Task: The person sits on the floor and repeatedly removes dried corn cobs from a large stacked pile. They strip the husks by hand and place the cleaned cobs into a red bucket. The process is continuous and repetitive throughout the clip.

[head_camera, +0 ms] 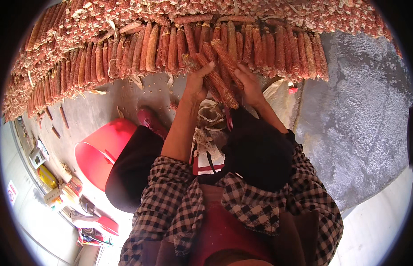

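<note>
Before me, a bunch of reddish, bare-looking corn cobs (218,79) is held between my two hands, above my knees. My left hand (197,83) grips the bunch from the left, its thumb laid over the cobs. On the other side, the fingers of my right hand (250,83) close on the bunch's right-hand cob (227,60). Just beyond the hands stands a stack of cobs (153,48), laid side by side with their ends towards me. The bunch's far ends overlap the stack in view, so I cannot tell whether they touch it.
A deeper heap of cobs (143,10) rises behind the stack. A red bucket (93,156) lies tipped by my left leg. Dry husks (211,114) and loose kernels litter the floor between my feet. To the right is a grey patch of floor (356,126).
</note>
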{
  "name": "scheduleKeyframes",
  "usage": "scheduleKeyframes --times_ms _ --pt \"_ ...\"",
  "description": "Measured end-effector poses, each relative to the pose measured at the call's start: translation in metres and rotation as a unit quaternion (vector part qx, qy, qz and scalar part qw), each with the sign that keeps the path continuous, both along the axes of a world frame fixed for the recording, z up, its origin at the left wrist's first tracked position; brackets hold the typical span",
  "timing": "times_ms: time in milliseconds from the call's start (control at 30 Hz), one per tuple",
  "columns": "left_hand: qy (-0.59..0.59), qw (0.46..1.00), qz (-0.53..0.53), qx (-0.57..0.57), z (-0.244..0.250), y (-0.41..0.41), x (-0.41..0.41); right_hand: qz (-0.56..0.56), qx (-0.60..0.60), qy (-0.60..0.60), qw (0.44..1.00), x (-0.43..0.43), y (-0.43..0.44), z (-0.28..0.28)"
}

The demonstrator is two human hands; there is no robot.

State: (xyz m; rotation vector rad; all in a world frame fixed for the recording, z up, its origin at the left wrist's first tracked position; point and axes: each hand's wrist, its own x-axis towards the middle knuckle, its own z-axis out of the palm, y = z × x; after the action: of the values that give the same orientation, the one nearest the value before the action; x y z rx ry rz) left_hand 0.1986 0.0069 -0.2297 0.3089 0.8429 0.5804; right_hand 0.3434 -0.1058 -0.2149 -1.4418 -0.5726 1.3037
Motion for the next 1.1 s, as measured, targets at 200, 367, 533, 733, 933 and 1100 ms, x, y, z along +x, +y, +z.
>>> scheduleKeyframes --times_ms 200,367,533,733,933,1100 --pt "0.046 0.998 -0.002 0.049 0.006 -0.004 0.003 0.105 0.050 -0.077 0.990 -0.012 -0.002 0.000" --pt "0.064 0.987 -0.068 0.128 0.025 -0.003 0.010 0.092 -0.031 -0.094 0.991 -0.006 0.001 0.017" --pt "-0.012 0.993 -0.065 0.094 0.034 -0.002 0.011 0.025 0.039 -0.028 0.999 0.000 0.000 0.023" --pt "-0.038 0.994 -0.088 0.045 0.022 -0.009 0.010 0.005 0.016 0.022 1.000 0.013 -0.010 0.030" --pt "-0.013 0.996 -0.067 0.052 0.009 0.003 -0.003 -0.064 -0.035 0.039 0.997 0.049 -0.022 0.031" --pt "-0.008 0.998 -0.054 0.024 0.000 0.009 -0.008 -0.098 -0.070 -0.500 0.858 0.117 -0.025 0.032"
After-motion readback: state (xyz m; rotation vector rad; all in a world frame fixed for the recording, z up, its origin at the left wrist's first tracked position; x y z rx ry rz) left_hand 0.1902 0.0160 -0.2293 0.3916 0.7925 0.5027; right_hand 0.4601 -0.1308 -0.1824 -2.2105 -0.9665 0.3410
